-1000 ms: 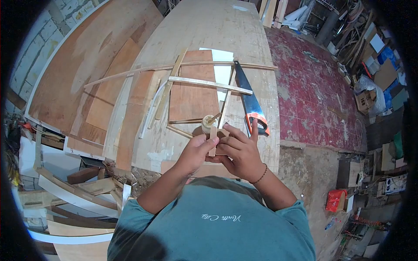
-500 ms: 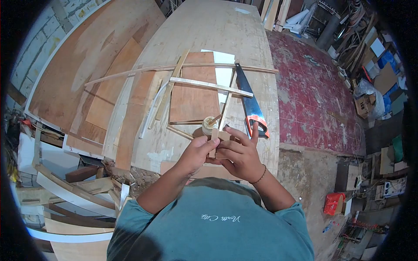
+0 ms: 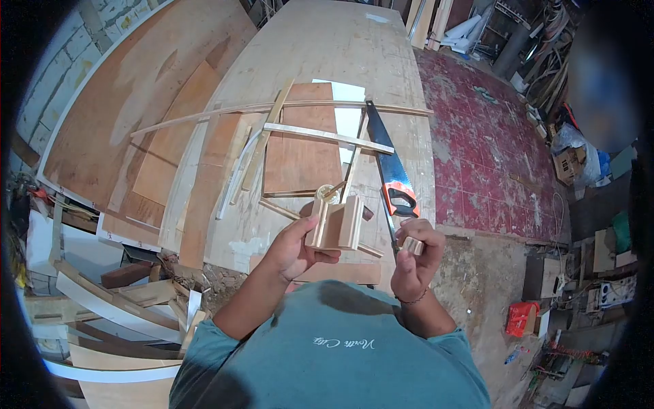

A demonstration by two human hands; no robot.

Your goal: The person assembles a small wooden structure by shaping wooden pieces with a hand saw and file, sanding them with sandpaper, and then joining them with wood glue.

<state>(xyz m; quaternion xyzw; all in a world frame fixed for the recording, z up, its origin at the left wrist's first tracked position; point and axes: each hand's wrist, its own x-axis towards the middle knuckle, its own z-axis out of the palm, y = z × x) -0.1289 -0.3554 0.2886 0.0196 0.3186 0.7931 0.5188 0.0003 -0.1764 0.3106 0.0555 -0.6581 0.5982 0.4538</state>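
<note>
My left hand point(image 3: 291, 247) is closed around a small U-shaped wooden piece point(image 3: 355, 223), two upright sides joined by a base. In my right hand point(image 3: 420, 266), a small wooden block point(image 3: 413, 246) is pinched between thumb and fingers, apart from the U-shaped piece. Just beyond the left hand stands a jar point(image 3: 327, 194) with a stick point(image 3: 335, 189) in it, partly hidden by the wooden piece. A handsaw point(image 3: 391, 158) with an orange and black handle lies past my right hand.
On the long plywood table point(image 3: 313, 48) lie a brown board point(image 3: 300, 160), a white sheet point(image 3: 349, 116) and several thin wooden strips point(image 3: 327, 132). A large panel point(image 3: 136, 102) leans at left. Curved wooden parts point(image 3: 116, 300) are stacked at lower left. Red flooring point(image 3: 484, 150) spreads at right.
My hands were together at the wooden piece and have come apart. My right hand has moved right and down with the small block; the U-shaped piece is turned and shows its open inside.
</note>
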